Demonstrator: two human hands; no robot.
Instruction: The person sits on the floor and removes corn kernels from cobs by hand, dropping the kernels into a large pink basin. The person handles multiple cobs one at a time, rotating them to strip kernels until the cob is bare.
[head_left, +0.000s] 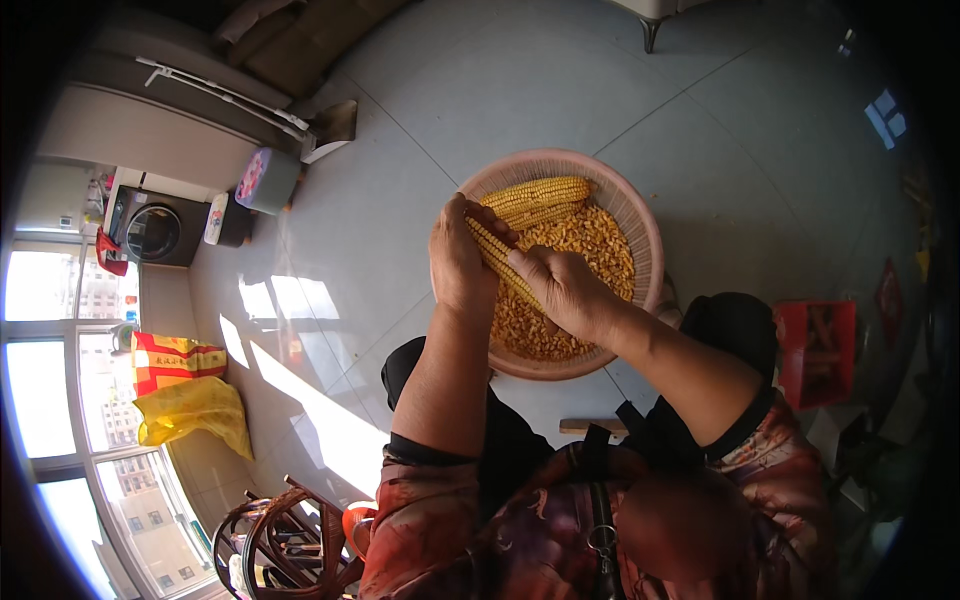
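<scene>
A yellow ear of dried corn (495, 251) lies slanted between my two hands, over a pink plastic basket (649, 247). My left hand (459, 251) is wrapped around its upper end, with the fingers curled on the far side. My right hand (566, 289) grips the lower part, its thumb pressed on the kernel rows. Loose corn kernels (596, 240) fill much of the basket. At the basket's far side rest more ears of corn (540, 193), lying on the kernels. The lower tip of the held ear is hidden by my right hand.
The basket stands before my knees on a grey tiled floor (390, 195). To the right is a red plastic crate (816, 352). Yellow sacks (195, 409) lean by the windows at left, with a dark rattan stand (289, 536) nearer. A long-handled dustpan (330, 131) is at far left.
</scene>
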